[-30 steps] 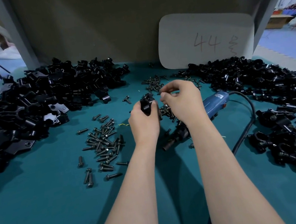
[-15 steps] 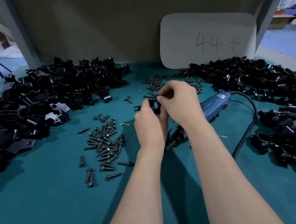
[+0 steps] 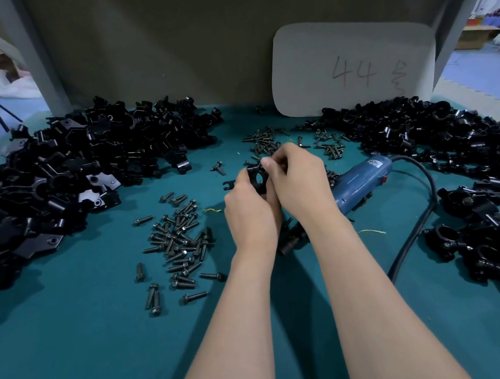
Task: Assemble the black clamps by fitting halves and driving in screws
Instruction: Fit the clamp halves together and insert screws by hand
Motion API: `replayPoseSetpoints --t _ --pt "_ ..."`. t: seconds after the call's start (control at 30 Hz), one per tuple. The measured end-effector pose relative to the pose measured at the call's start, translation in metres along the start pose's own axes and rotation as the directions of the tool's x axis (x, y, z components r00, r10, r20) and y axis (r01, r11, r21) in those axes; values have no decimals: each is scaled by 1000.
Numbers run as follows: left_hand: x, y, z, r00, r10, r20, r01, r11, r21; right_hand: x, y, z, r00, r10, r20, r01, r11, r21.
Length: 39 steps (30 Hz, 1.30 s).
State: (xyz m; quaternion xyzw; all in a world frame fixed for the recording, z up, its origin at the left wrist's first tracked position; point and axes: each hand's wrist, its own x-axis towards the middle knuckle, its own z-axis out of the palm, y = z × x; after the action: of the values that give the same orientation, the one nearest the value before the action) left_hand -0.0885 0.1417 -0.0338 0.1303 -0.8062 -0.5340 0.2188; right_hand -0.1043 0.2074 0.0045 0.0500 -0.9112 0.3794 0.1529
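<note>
black clamp (image 3: 256, 180) sits at centre frame, gripped by our left hand (image 3: 251, 213); our right hand (image 3: 299, 181) pinches its top edge. we advise halves flush and one of the loose screws (image 3: 180, 233) started square before taking up the blue driver (image 3: 362, 184).

Standing right by the bench here, and the left hand (image 3: 250, 212) and right hand (image 3: 298, 181) are both going bare, skin looking smooth. The left forearm (image 3: 230, 323) and right forearm (image 3: 368, 301) are showing bare too, as far up as I'm seeing them. Both are looking pretty slim and tapering toward the wrists. A short, neatly trimmed nail (image 3: 265, 163) is showing on one right fingertip. The wrists are looking narrow and just as bare as everything else.
</note>
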Motion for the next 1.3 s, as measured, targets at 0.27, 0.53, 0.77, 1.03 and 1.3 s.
replayPoseSetpoints --t 0.27,0.53,0.77,1.03,1.3 --pt "3 -3 2 1000 28 -13 -27 996 90 1 1 7 999 47 10 -46 999 -29" --pt "4 -3 -1 1000 4 3 -4 999 -44 3 8 4 998 59 25 -59 998 -11" --pt "22 1 -23 873 -377 311 434 307 -847 4 27 -7 972 212 98 -114 798 -592" --pt "20 -2 -23 794 -349 498 562 106 -820 4 24 -1 970 227 90 -113 743 -660" --pt "17 0 -23 746 -345 570 628 81 -774 1 30 1 985 172 14 -128 785 -606"
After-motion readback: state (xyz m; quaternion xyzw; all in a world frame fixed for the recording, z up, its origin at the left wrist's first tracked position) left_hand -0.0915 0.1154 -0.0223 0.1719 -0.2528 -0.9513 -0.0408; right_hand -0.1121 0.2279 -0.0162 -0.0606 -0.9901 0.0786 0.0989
